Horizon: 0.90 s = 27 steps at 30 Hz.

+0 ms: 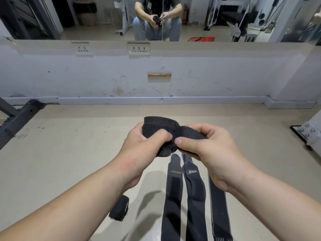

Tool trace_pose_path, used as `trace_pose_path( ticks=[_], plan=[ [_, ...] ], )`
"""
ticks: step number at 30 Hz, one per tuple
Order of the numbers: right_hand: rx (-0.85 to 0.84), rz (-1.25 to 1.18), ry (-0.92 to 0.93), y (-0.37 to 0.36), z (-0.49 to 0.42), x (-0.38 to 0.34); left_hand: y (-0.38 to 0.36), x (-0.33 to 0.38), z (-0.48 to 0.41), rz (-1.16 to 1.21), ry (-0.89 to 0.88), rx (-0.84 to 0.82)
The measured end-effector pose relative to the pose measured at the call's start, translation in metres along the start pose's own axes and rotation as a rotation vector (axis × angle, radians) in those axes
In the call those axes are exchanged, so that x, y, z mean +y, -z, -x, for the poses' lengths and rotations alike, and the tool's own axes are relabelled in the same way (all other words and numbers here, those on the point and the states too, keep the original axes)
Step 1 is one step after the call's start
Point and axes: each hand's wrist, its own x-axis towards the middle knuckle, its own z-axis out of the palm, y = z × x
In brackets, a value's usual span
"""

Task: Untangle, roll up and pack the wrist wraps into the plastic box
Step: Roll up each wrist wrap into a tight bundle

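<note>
Fingers cover much of the black wrist wrap [161,126], which is held up above the floor at the centre of the view. The left hand [142,145] curls round its rolled bulk, and the right hand [210,150] pinches the looser end from the side between thumb and fingers. How tightly it is wound cannot be told. Below the hands, three more wraps lie flat, side by side, on the beige floor [60,153]. The XUEYING wrap [172,197] and the XTEP wrap [194,199] run off the bottom edge, and the top of the grey-edged strap [218,211] disappears behind the right wrist. A small rolled wrap [119,208] lies left of them, just beside the left forearm. A dark metal frame [20,117] enters at the left and a bolted plate [305,131] at the right. The mirror [225,18] above the wall reflects the seated person.
</note>
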Motion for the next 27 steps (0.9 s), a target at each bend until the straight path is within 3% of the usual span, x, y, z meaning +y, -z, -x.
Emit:
trace_pose_path(
  ticks=[9,17,23,27],
  plan=[
    [-0.129,0.187,0.247,-0.005,0.01,-0.003,-0.005,0.002,0.002,0.213,0.083,-0.045],
    [-0.113,0.567,0.487,-0.006,0.0,0.015,-0.008,0.002,0.007,0.241,0.076,-0.175],
    [0.027,0.737,0.558,-0.008,0.001,0.012,-0.005,0.003,0.009,0.214,0.111,-0.24],
    [0.035,0.944,0.542,-0.011,0.01,0.002,-0.007,0.008,0.016,0.229,0.107,-0.278]
  ],
)
